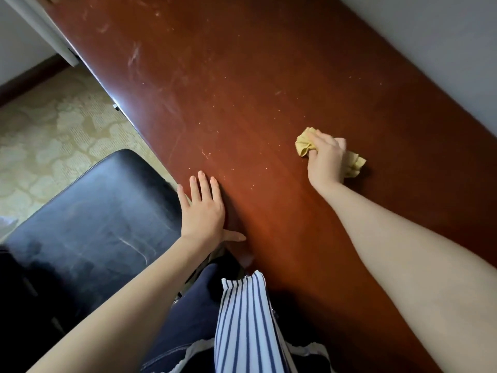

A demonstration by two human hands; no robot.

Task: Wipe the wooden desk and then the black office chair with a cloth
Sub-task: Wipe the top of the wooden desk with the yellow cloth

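Head view:
- Nearest the camera, at 6 o'clock, a blue-and-white striped top (242, 319) is seen hanging over dark blue trousers (193, 313). Both bare forearms are stretched up from the lower corners.
- The left hand (203, 211) is laid flat on the near edge of the wooden desk (242, 90), at about 7 o'clock from centre. Its fingers are straight and slightly spread, the thumb is stuck out sideways, and nothing is held.
- The right hand (325, 160) is placed at about 3 o'clock, well apart from the left. Its fingers are curled round a crumpled yellow cloth (304, 145), which is pressed onto the desk top.
- The cloth is bunched under the palm, with folds shown beyond the fingers toward 11 o'clock and beyond the heel of the hand toward 4 o'clock.
- The desk is seen to run diagonally from 11 o'clock to 5 o'clock. Pale smears and specks are scattered over its reddish-brown surface, mostly toward 11 and 12 o'clock.
- The black office chair (88, 219) is found at 8 o'clock, its padded surface just beside the desk edge and the left hand. Faint pale streaks are marked on it.
- Patterned beige carpet (53, 135) is shown at 9 o'clock, and a grey wall (443, 49) at 2 o'clock.
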